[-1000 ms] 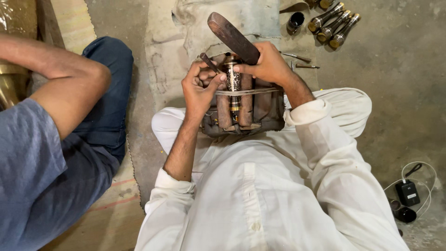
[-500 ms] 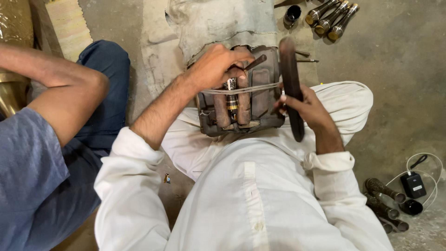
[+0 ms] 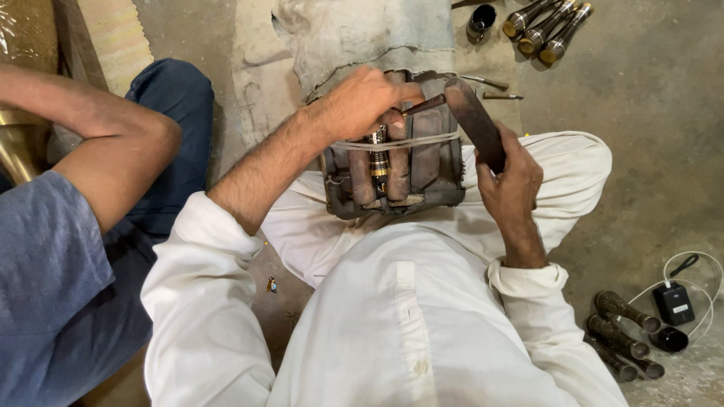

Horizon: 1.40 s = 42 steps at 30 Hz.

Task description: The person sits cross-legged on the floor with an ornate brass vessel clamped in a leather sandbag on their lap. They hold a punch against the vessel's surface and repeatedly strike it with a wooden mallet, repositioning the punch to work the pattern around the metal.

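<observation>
Both hands at a wooden holding block on the lap.

The left hand [image 3: 362,102] grips a thin metal tool [image 3: 424,105], fingers closed around it, tip set on the engraved brass tube [image 3: 378,160] strapped in the wooden holding block [image 3: 392,169] on the person's lap. The right hand [image 3: 509,181] clenches a flat dark wooden bat [image 3: 473,122], held tilted just beside the block's right edge. More engraved tubes [image 3: 622,339] lie on the floor at lower right.

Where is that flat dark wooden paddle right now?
In the head view, the flat dark wooden paddle is gripped in the right hand, angled up just right of the wooden block on the lap.
</observation>
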Motion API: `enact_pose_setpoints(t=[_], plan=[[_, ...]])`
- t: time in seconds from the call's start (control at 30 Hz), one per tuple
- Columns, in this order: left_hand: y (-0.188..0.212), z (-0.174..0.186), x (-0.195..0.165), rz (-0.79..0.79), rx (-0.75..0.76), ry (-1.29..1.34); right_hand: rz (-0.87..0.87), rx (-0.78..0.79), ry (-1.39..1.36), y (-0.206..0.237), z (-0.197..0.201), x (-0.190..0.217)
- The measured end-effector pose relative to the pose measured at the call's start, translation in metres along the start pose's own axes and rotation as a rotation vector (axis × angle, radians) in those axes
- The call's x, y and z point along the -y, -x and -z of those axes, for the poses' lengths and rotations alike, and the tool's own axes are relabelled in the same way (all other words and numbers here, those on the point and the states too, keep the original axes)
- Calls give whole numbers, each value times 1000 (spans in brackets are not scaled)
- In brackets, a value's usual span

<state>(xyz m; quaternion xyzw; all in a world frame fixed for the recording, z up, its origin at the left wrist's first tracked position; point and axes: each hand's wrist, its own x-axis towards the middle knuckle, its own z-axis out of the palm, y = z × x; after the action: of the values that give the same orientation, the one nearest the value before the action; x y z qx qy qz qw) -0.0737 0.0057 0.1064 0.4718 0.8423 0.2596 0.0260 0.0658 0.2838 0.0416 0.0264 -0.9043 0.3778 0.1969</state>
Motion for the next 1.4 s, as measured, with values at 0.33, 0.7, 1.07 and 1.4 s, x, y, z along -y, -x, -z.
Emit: enact_pose_setpoints(t=[0.33, 0.7, 1.07, 1.4], plan=[[-2, -1, 4, -84, -20, 10, 9, 86, 79, -3, 6, 21], [-3, 4, 0, -80, 48, -46, -64, 21, 28, 0, 12, 16], [-3, 6, 1, -117, 18, 17, -11, -38, -8, 2, 14, 22], [-5, 7, 2, -70, 67, 39, 21, -4, 130, 6, 16, 8]])
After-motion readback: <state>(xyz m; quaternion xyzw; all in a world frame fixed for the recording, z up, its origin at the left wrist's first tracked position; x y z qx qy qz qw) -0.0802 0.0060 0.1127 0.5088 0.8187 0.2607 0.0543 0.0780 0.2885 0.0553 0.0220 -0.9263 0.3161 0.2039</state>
